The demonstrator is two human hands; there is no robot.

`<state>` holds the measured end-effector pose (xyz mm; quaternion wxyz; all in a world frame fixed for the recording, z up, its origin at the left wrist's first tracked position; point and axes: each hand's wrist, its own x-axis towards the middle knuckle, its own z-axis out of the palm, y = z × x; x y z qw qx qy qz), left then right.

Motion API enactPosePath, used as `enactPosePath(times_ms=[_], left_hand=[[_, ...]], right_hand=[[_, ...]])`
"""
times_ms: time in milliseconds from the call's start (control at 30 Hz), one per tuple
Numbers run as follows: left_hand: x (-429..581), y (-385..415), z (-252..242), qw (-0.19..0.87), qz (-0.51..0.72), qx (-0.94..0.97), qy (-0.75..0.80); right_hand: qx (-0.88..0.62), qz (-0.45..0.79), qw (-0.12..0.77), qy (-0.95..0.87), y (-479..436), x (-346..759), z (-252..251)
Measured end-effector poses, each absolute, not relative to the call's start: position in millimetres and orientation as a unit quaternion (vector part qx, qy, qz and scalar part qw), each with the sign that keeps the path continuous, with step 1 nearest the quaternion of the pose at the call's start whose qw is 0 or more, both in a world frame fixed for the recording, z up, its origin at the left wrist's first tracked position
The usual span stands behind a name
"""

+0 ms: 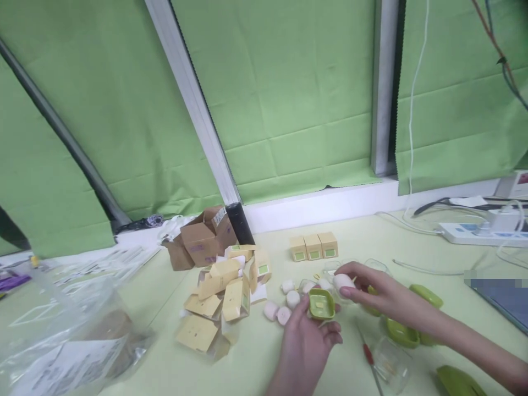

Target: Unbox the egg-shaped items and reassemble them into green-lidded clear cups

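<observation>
My left hand [307,338] is closed around a small square green case [321,304], holding it up in front of me. My right hand [373,289] pinches a white rounded piece [342,282] just above and to the right of that case. Several small white and pinkish rounded pieces [284,308] lie on the pale table [256,357] to the left of my left hand. Clear plastic lids [330,270] rest just behind my right hand.
Three closed yellow boxes [313,246] stand in a row behind my hands. A heap of flattened yellow cartons [223,297] and a brown cardboard box [204,239] lie left. Green case parts [402,333], a red-handled tool [368,355], a power strip [482,234] and a clear plastic bag [61,330] surround.
</observation>
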<state>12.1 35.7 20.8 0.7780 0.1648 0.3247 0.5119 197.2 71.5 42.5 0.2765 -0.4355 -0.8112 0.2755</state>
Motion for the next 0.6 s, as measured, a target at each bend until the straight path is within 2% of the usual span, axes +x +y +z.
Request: enactPosePath(times_ms=[67,133,333,600], left_hand=[[23,39,16,0.788,0.503,0.171,0.31],[31,39,8,0.797,0.499,0.177,0.292],[39,31,-16,0.843,0.426,0.183,0.271],[37,16,-12,0.866,0.387,0.215,0.234]], right_hand=[[-0.412,0.352,0.332,-0.772,57,203,50],[-0.385,0.359,0.365,-0.768,46,203,48],[-0.316,0.266,0.359,-0.837,29,192,20],[-0.315,0.168,0.385,-0.851,14,189,15]])
